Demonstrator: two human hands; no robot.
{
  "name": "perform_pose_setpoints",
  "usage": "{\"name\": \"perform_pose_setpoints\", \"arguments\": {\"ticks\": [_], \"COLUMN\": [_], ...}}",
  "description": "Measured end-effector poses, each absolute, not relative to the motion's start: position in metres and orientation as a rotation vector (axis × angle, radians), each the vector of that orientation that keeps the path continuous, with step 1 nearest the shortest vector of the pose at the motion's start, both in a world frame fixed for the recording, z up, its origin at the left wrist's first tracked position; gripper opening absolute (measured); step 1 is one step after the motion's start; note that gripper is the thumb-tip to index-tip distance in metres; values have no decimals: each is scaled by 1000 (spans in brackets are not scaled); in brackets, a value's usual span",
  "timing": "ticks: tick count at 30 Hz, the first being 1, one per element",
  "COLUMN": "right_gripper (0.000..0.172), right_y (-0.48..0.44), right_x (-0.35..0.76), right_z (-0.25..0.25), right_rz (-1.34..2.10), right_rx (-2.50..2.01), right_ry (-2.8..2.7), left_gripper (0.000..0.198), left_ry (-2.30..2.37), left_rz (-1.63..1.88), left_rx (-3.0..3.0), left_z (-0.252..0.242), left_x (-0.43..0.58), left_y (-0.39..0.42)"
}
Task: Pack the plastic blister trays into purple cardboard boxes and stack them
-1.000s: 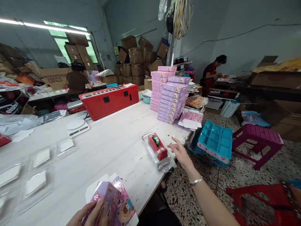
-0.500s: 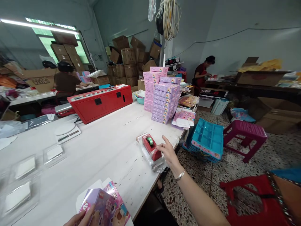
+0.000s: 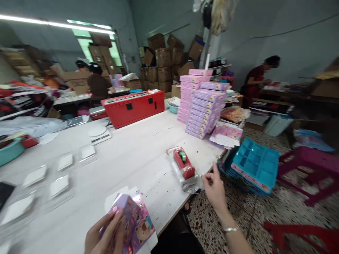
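Left hand [image 3: 107, 234] gripping box [image 3: 145, 229], flaps [image 3: 116, 198] open, so unfinished imo. Right hand [image 3: 215, 190] half-open, seemingly empty, beside tape dispenser [image 3: 184, 165]; stacked boxes [image 3: 202, 111] beyond look done.

Room dim, tone cool and greenish. Light tube [image 3: 79, 27] at far left burns out to plain white; window [image 3: 84, 46] behind it glows pale green, detail washed out. Desk [image 3: 135, 151] bright, evenly lit, shadows faint; deep shade underneath. Soft sheen on purple box [image 3: 129, 215], small glint on bracelet [image 3: 231, 229]. Tape dispenser [image 3: 183, 162] fairly crisp. Wide-angle stretch toward edges; purple stool [image 3: 312, 158], red stool [image 3: 296, 229] at right and hanging cables [image 3: 224, 16] smeared by motion blur.
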State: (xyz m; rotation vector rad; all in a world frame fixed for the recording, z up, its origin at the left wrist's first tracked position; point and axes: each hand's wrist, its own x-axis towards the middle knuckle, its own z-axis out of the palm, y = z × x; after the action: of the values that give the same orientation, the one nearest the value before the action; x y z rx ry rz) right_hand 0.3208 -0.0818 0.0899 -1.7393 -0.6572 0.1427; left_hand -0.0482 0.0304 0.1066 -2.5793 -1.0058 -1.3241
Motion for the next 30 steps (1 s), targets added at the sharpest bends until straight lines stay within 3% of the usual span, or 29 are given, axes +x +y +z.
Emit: {"name": "perform_pose_setpoints", "arguments": {"ticks": [3, 6, 8, 10, 15, 20, 24, 26, 30], "right_gripper": [92, 97, 97, 98, 99, 98, 123, 132, 123], "right_y": [-68, -34, -14, -1, 0, -1, 9, 12, 16], "right_x": [285, 219, 175, 144, 125, 114, 103, 109, 145], "right_z": [116, 150, 167, 175, 157, 114, 76, 69, 98], "right_rz": [332, 717, 963, 1154, 1283, 1148, 908, 884, 1065], "right_rx": [-1388, -1079, -934, -841, -879, -887, -1146, -1201, -1010], "right_ry": [-645, -676, -744, -832, -929, -874, -821, -788, -853], "left_gripper": [44, 85, 100, 97, 54, 47, 39, 53, 74], "left_ry": [-1256, -1487, -1503, -1451, -1262, -1360, -1651, -1841, -2039], "left_rz": [-1519, -1695, -1805, -1805, -1411, -1355, -1745, -2130, -2605], "left_rx": [-2401, -2329, -2325, -2336, -2533, -2659, -2574, -2202, -1896], "left_z": [118, 121, 122, 123, 124, 132, 126, 116, 102], "left_x": [-28, -12, -10, -12, -24, -34, -44, -46, -49], "left_y": [9, 2, 1, 2, 5, 8, 1, -6, -21]}}
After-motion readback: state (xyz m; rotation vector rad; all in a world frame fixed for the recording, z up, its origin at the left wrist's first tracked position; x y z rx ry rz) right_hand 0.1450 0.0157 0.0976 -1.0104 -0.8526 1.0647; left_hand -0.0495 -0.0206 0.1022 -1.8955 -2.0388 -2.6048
